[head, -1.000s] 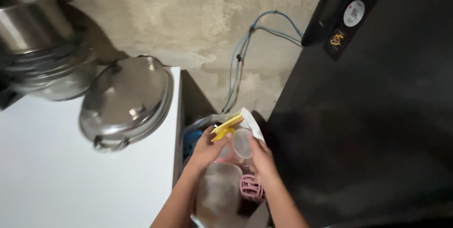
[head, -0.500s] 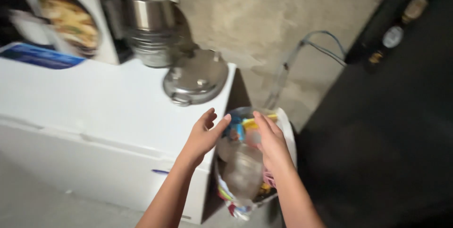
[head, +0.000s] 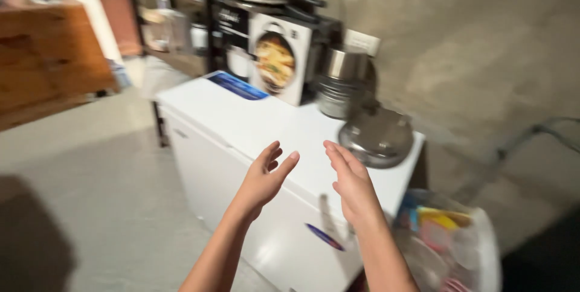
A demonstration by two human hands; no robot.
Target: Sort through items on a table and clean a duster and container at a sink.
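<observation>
Both hands are empty and spread, palms turned toward each other with a gap between them; the left hand and the right hand hang in the air in front of the white chest freezer, touching nothing; the fingers are loosely extended, as hands look when carried free rather than set to grip. Nearest to them is the freezer's flat lid, which serves as a worktop; on its far right corner lies a steel pot lid, shiny and domed, and just behind that stands a stack of steel pots against the wall, kept out of the way at the back. Beside the pots a boxed pan stands upright. Low at the right, just beside the freezer, sits a white bag of plastic containers, clear, pink and yellow pieces heaped inside; the view is blurred, so finer detail cannot be told.
</observation>
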